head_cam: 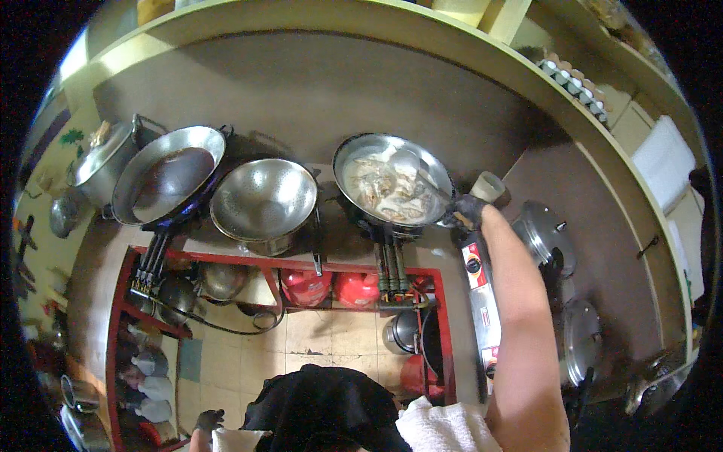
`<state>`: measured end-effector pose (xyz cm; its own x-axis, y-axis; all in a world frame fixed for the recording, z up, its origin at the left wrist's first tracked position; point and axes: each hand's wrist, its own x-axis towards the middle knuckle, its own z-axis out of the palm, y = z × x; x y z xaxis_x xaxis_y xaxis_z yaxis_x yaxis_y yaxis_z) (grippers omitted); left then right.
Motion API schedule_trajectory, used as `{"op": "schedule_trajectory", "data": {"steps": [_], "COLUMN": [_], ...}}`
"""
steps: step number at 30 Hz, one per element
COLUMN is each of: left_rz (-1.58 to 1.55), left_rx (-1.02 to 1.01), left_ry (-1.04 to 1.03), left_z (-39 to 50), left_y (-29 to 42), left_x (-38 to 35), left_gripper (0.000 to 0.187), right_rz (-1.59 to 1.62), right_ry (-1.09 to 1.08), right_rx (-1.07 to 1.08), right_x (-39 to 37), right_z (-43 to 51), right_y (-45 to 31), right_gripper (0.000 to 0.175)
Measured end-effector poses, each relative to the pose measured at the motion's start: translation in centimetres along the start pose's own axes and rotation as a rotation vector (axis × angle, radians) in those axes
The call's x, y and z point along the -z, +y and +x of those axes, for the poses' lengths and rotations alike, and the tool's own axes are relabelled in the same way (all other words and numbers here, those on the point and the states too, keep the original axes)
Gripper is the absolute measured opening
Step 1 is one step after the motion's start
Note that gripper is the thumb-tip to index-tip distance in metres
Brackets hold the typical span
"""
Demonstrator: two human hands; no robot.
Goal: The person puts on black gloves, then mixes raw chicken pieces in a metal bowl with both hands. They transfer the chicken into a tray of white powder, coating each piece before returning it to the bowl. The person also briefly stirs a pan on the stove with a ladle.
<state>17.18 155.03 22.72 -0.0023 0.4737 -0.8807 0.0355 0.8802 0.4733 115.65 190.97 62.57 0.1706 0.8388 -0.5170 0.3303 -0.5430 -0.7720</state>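
Observation:
My right hand (467, 212), in a dark glove, is closed around the handle of a ladle or skimmer at the right rim of a wide metal pan (390, 138). The round metal head of the utensil (405, 162) rests among pale, foamy food pieces (375, 183) in the pan. The pan stands on a gas burner. My left hand (210, 419), also dark-gloved, hangs low at the bottom left, away from the counter; its fingers look slightly apart and nothing shows in it. A metal colander (265, 198) sits left of the pan, with tongs (318, 237) between them.
A pan of dark liquid (178, 175) stands on a left burner beside a lidded pot (104, 164). Right of the food pan are a cup (487, 187), a stove with knobs (482, 316) and pot lids (582, 342). Red gas cylinders (357, 289) sit below; egg trays (573, 85) stand on a shelf.

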Motion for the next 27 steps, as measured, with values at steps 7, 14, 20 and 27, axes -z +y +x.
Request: {"op": "schedule_trajectory", "data": {"steps": [7, 14, 20, 27], "left_rz": [0.050, 0.080, 0.079, 0.090], "left_rx": [0.018, 0.029, 0.038, 0.039], "left_ry": [0.036, 0.043, 0.049, 0.060], "left_z": [-0.3, -0.4, -0.7, -0.7], "left_y": [-0.5, -1.0, -1.4, -1.4], "left_x": [-0.3, -0.4, -0.9, -1.3], "left_gripper": [0.021, 0.023, 0.026, 0.029], "right_rz": [-0.087, 0.010, -0.245, -0.239], "right_ry": [0.025, -0.030, 0.098, -0.087], "right_rx": [-0.119, -0.039, -0.162, 0.041], "right_x": [0.4, -2.7, 1.0, -0.3], "right_z": [-3.6, -3.9, -1.3, -1.4], "right_y": [-1.2, -2.5, -0.6, -0.5], "right_gripper": [0.018, 0.014, 0.017, 0.014]}}
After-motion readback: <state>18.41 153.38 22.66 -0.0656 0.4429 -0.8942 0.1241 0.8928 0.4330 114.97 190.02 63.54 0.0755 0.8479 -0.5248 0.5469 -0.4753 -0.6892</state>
